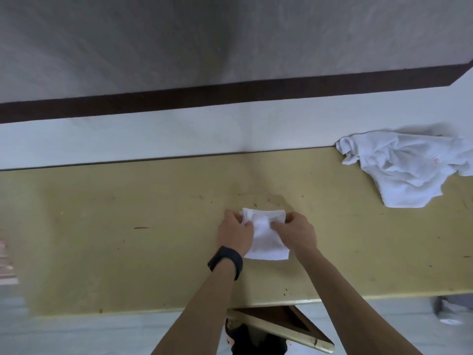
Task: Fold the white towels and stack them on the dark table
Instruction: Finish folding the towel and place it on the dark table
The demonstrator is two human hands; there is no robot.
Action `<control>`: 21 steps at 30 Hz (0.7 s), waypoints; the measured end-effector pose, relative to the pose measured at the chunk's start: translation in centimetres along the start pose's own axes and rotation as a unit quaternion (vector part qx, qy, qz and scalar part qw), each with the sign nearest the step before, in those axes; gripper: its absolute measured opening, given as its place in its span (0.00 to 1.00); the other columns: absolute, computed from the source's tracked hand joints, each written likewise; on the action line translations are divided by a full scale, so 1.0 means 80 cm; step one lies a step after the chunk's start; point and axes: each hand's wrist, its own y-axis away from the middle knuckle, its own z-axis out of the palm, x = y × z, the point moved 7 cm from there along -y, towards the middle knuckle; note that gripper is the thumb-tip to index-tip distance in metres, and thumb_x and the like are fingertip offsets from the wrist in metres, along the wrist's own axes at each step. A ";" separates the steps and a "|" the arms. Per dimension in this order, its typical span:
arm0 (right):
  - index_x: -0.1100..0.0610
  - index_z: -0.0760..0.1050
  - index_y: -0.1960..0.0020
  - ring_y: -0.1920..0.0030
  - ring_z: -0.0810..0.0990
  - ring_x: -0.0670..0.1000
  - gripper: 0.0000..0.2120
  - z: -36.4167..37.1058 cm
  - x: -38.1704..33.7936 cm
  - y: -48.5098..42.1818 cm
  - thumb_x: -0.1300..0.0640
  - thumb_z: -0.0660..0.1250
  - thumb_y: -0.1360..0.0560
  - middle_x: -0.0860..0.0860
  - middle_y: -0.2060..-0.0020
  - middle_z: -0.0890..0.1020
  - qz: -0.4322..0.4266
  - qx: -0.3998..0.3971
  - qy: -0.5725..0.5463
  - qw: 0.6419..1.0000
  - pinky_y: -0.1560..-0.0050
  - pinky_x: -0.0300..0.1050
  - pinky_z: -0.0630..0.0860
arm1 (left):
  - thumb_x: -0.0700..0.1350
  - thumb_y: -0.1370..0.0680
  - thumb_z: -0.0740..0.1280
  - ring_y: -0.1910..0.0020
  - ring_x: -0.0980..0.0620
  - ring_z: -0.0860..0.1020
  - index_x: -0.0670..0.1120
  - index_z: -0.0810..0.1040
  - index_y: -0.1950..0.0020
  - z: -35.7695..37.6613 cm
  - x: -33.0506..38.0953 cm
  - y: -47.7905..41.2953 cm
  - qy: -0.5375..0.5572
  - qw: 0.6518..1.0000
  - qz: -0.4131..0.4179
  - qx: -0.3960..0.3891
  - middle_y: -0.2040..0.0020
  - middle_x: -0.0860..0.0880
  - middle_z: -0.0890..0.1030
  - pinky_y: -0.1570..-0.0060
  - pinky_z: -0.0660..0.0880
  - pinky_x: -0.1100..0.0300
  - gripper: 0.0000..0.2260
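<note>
While both hands are working at its far end, the folded towel (266,242) is lying near the middle of the tabletop (128,226), closer to the person's edge than to the back one. Its long axis is running from the person toward the wall, leaning slightly so that the near end is sitting a little further right than the far end. The near end is lying flat with a straight hem, while the far end is bunching into a soft ridge. The left hand (235,231), with a black wristband (225,261) on its wrist, is curling its fingers and pinching the far-left corner. The right hand (294,233) is curling its fingers over the far-right part and pinching the cloth there.

A heap of towels (404,170), white and crumpled, is lying well apart at the far right, reaching the table's back edge and running out of view. The tabletop is showing dull yellow-green, scuffed and flecked with dark marks. Behind it a pale wall (153,134) is rising, with a dark band (230,93) crossing it. Under the near edge a triangular wooden brace (281,326) is showing above a pale floor (102,334).
</note>
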 end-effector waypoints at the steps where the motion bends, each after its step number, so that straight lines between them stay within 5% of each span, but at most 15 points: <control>1: 0.55 0.76 0.52 0.59 0.78 0.50 0.07 -0.007 -0.005 0.007 0.52 0.68 0.27 0.48 0.61 0.80 -0.019 -0.001 -0.041 0.999 0.62 0.43 0.73 | 0.46 0.23 0.67 0.60 0.55 0.75 0.47 0.69 0.46 -0.007 0.002 0.004 0.058 0.998 -0.001 -0.005 0.50 0.48 0.78 0.65 0.70 0.61 0.10; 5: 0.55 0.76 0.57 0.64 0.73 0.48 0.05 -0.044 -0.043 0.048 0.60 0.72 0.29 0.45 0.68 0.77 -0.123 -0.021 -0.144 0.982 0.64 0.40 0.67 | 0.43 0.26 0.72 0.54 0.54 0.79 0.52 0.71 0.38 -0.059 0.028 0.031 0.184 0.980 0.076 -0.018 0.50 0.52 0.80 0.56 0.75 0.62 0.19; 11: 0.53 0.78 0.57 0.58 0.81 0.43 0.05 -0.122 -0.146 0.167 0.54 0.71 0.24 0.43 0.61 0.83 -0.309 -0.004 -0.133 0.942 0.57 0.34 0.74 | 0.47 0.26 0.74 0.57 0.59 0.81 0.55 0.83 0.51 -0.199 0.091 0.121 0.146 0.950 0.274 0.020 0.57 0.58 0.84 0.59 0.74 0.69 0.06; 15: 0.58 0.74 0.60 0.58 0.79 0.52 0.11 -0.154 -0.207 0.263 0.53 0.71 0.24 0.55 0.60 0.80 -0.379 -0.005 -0.130 0.916 0.55 0.45 0.74 | 0.45 0.25 0.74 0.53 0.59 0.83 0.50 0.85 0.49 -0.297 0.110 0.203 0.161 0.930 0.329 0.026 0.54 0.58 0.86 0.52 0.77 0.66 0.06; 18: 0.55 0.74 0.61 0.59 0.78 0.51 0.10 -0.160 -0.246 0.347 0.54 0.72 0.24 0.54 0.59 0.80 -0.429 -0.015 -0.135 0.893 0.57 0.41 0.73 | 0.43 0.25 0.73 0.50 0.57 0.83 0.47 0.84 0.45 -0.371 0.107 0.276 0.189 0.920 0.343 0.034 0.52 0.55 0.86 0.48 0.76 0.66 0.09; 21: 0.50 0.74 0.61 0.61 0.78 0.51 0.09 -0.156 -0.277 0.429 0.54 0.72 0.25 0.51 0.61 0.80 -0.491 -0.022 -0.130 0.861 0.60 0.36 0.73 | 0.45 0.25 0.74 0.58 0.59 0.82 0.56 0.82 0.45 -0.439 0.091 0.354 0.181 0.905 0.374 0.097 0.60 0.59 0.83 0.54 0.73 0.69 0.11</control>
